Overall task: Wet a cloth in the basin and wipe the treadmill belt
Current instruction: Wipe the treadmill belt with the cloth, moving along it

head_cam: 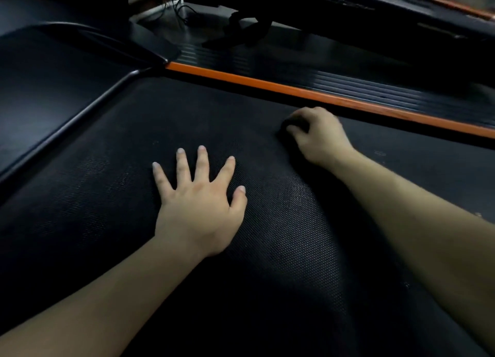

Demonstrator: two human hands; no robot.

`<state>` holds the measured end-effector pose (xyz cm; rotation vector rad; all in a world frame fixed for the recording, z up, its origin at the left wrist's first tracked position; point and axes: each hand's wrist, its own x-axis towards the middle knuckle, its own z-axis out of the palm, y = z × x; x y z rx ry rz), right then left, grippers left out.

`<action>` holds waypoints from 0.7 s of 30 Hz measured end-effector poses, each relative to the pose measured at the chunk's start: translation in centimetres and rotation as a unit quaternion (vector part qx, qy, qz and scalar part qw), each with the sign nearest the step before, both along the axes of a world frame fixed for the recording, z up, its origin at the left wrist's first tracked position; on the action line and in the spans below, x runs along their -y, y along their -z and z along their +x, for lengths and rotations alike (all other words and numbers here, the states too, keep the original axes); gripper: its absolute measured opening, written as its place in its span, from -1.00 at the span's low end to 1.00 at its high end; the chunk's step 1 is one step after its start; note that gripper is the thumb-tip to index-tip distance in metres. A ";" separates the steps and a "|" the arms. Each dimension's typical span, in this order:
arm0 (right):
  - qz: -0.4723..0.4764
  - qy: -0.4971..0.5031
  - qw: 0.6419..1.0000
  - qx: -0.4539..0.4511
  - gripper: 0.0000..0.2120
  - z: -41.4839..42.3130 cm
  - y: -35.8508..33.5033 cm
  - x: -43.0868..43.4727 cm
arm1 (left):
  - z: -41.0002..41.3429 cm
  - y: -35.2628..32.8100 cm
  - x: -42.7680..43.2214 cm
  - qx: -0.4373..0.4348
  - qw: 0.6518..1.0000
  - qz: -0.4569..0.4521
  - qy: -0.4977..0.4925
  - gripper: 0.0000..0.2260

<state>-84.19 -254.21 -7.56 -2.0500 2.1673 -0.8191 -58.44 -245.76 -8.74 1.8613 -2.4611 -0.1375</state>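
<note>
My right hand (318, 137) curls round a dark cloth (288, 125) on the treadmill belt (107, 182). The cloth is mostly hidden under my fingers and barely shows against the black. My left hand (198, 204) lies flat nearby, fingers spread. An orange strip (294, 88) edges the belt beyond.

Bare belt (80, 196) lies open around the left hand (198, 209); the orange rail (294, 88) crowds the right hand (318, 137).

No readable text, label, brand, number or sign in view. Black treadmill belt (281, 236): dotted texture only, no print. Orange trim strip (294, 88), ribbed side rail (334, 75): unmarked. Background too dim to read.
</note>
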 end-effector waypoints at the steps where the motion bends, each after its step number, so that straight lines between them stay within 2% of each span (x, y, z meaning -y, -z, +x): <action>1: 0.003 -0.026 1.000 -0.010 -0.77 -0.1 0.0 -0.3 | 0.0 0.0 0.0 0.000 1.000 -0.003 0.001 -0.41; 3: 0.002 0.006 0.999 -0.035 -0.69 -1.9 -0.3 0.1 | 0.0 0.1 0.0 -0.001 1.000 -0.003 0.003 -0.41; 5: 0.010 0.090 0.996 -0.010 -0.62 -3.8 -0.7 0.9 | 0.0 0.2 -0.1 -0.003 1.000 -0.002 0.003 -0.42; 6: 0.014 0.110 0.994 0.007 -0.64 -3.7 -0.8 0.9 | 0.0 0.2 -0.1 -0.003 1.000 -0.002 0.003 -0.42; 8: 0.013 0.086 0.996 -0.003 -0.72 -1.8 -0.7 0.0 | 0.0 0.2 0.0 0.001 1.000 -0.005 0.002 -0.42; 11: 0.020 -0.060 0.998 -0.021 -0.77 0.4 -0.5 -3.5 | 0.0 0.0 -0.1 0.006 1.000 0.003 0.000 -0.41; 13: 0.038 -0.109 0.992 -0.046 -0.76 -0.4 -0.8 -5.1 | 0.0 -0.1 0.0 0.003 1.000 0.006 -0.001 -0.40; 15: 0.013 -0.063 0.995 -0.070 -0.70 -2.8 -1.1 -4.3 | -0.1 -0.2 -0.1 -0.001 1.000 0.006 0.000 -0.40; 18: 0.011 0.049 0.998 -0.035 -0.73 -4.8 -1.4 -3.0 | -0.1 -0.1 0.0 -0.006 1.000 0.006 -0.002 -0.40; 21: 0.004 0.006 0.999 -0.037 -0.79 -1.8 -0.9 -4.8 | -0.2 -0.1 0.1 -0.002 1.000 0.007 -0.002 -0.40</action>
